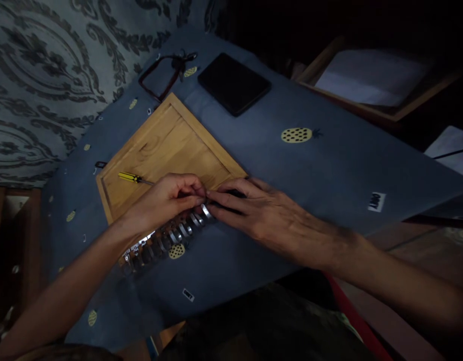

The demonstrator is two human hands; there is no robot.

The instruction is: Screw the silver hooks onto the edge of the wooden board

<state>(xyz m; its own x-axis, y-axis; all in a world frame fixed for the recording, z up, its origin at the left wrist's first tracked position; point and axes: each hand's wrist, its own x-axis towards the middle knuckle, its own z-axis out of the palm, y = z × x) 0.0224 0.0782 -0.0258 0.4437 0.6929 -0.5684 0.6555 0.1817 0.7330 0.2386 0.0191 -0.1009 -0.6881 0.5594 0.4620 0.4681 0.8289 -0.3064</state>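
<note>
My left hand (178, 195) reaches over the near edge of a wooden tray (204, 135), thumb and fingers pinched together. From the right comes my right hand (250, 205), its fingertips closed in against the left ones. Whatever sits between the fingertips is too small and dark to make out. Just below them, a row of shiny curved metal bands (185, 229), resembling hose clamps, runs along the tray's near edge. Flat metal parts (141, 243) show at the row's left end, partly behind my left forearm. A yellow and black screwdriver (129, 177) lies in the tray, its tip hidden by my left hand.
Beyond the tray, a black flat tablet-like object (234, 84) and dark-framed glasses (158, 93) rest on the blue pineapple-print tablecloth (261, 250). An open drawer (397, 113) with papers juts out at the far right. Patterned fabric (46, 75) borders the table's left side.
</note>
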